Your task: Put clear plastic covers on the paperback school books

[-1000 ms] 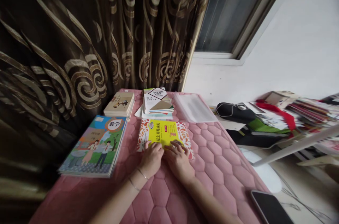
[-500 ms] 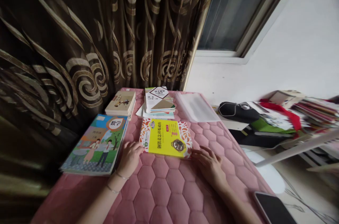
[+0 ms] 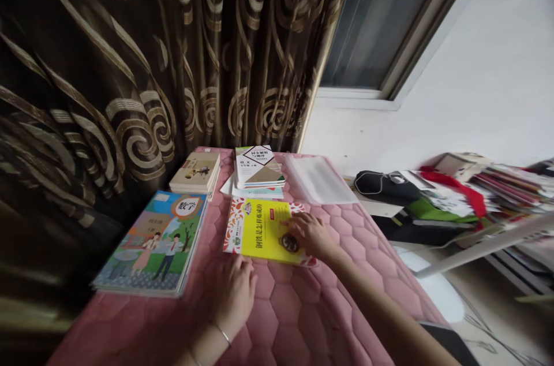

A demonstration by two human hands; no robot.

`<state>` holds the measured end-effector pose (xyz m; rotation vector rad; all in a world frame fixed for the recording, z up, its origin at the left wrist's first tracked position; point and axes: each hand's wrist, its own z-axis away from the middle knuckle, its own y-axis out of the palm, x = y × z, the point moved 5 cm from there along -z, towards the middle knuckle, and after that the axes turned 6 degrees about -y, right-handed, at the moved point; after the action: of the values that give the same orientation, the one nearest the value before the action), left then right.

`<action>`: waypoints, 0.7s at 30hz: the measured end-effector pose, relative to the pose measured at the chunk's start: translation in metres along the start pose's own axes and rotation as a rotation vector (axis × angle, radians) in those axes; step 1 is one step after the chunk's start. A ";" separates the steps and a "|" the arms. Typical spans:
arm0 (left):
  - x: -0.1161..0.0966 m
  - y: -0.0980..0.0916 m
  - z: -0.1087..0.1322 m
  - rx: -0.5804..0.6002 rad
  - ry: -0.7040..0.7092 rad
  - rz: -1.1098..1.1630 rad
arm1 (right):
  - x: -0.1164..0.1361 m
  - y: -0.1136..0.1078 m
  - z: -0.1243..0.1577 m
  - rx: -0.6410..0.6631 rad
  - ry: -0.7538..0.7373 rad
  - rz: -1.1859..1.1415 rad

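A yellow book with red-and-white patterned ends lies flat on the pink quilted cover. My right hand rests over the book's right part, fingers apart and slightly bent on its cover, hiding some of the print. My left hand is down on the quilting just in front of the book's near edge, fingers loosely stretched and holding nothing. Left of it lies a pile of textbooks topped by a blue-and-green math book.
Behind stand a stack of small beige books and a pile of workbooks. A clear plastic folder lies at the back right. A dark phone shows at the lower right. Patterned curtains hang along the left.
My right hand has moved from the book's right corner up onto its cover. My left hand has drawn off the left corner, toward me and to the right.
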<state>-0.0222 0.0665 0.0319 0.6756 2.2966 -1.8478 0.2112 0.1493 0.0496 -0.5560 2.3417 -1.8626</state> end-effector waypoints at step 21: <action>0.010 -0.006 -0.006 0.138 -0.300 -0.036 | -0.001 0.008 0.009 0.323 0.364 -0.017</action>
<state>-0.0324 0.0735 0.0350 0.3437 2.0196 -1.9821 0.2128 0.1423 0.0399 -0.2154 2.1517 -2.4602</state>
